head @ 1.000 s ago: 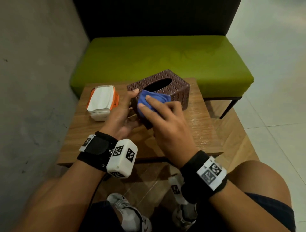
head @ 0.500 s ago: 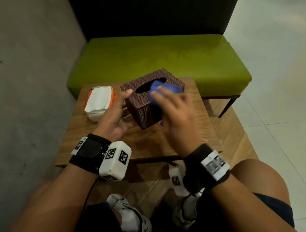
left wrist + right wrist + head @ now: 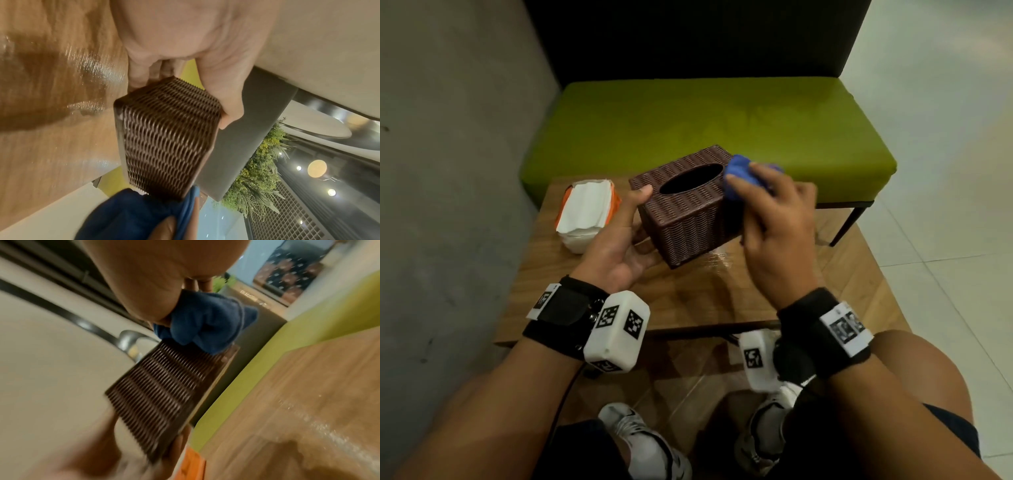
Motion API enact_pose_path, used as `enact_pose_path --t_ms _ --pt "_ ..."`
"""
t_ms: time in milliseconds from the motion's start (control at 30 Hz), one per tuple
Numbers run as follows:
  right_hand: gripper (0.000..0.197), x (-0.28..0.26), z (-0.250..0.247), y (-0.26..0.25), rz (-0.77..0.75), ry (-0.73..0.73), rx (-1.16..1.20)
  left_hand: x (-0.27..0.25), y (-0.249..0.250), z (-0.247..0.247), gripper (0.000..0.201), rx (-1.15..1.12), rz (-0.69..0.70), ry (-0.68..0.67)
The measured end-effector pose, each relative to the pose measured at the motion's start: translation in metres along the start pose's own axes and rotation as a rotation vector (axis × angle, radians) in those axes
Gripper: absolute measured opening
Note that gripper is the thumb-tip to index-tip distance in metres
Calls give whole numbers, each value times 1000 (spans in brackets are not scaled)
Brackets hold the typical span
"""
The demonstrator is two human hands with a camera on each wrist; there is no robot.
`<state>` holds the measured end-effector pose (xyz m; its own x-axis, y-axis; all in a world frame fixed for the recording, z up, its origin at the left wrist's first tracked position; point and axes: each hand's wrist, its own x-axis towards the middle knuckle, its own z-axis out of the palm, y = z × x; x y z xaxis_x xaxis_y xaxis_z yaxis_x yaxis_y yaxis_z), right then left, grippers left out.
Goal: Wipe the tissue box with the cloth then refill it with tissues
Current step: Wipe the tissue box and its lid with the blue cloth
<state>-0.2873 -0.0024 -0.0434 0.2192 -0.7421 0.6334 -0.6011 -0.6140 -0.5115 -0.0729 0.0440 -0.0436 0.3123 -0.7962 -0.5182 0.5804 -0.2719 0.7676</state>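
Brown woven wicker forms the tissue box (image 3: 690,209), which sits on a wooden table (image 3: 722,291) with its oval top opening dark. The left hand (image 3: 619,246) holds the box's left end: its thumb lies along the top edge and its fingers curl around the side below, as the left wrist view confirms. The right hand (image 3: 774,222) presses a bunched blue cloth (image 3: 739,174) against the box's far right top corner, its fingers curled over the cloth and gripping it. Just beyond the left thumb, to the left of the box, lies a pack of white tissues (image 3: 589,212) in an orange wrapper, near the box but apart from it. Past the fingertips of both hands stands a green cushioned bench (image 3: 705,126).
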Motion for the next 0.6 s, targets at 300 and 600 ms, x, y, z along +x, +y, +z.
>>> enact_pose_path --t_ms 300,600 --pt "35 6 -1 11 116 -15 293 -3 -3 3 61 -39 -60 -3" --pt "36 -3 3 3 142 28 226 -10 -2 3 84 80 -39 -35"
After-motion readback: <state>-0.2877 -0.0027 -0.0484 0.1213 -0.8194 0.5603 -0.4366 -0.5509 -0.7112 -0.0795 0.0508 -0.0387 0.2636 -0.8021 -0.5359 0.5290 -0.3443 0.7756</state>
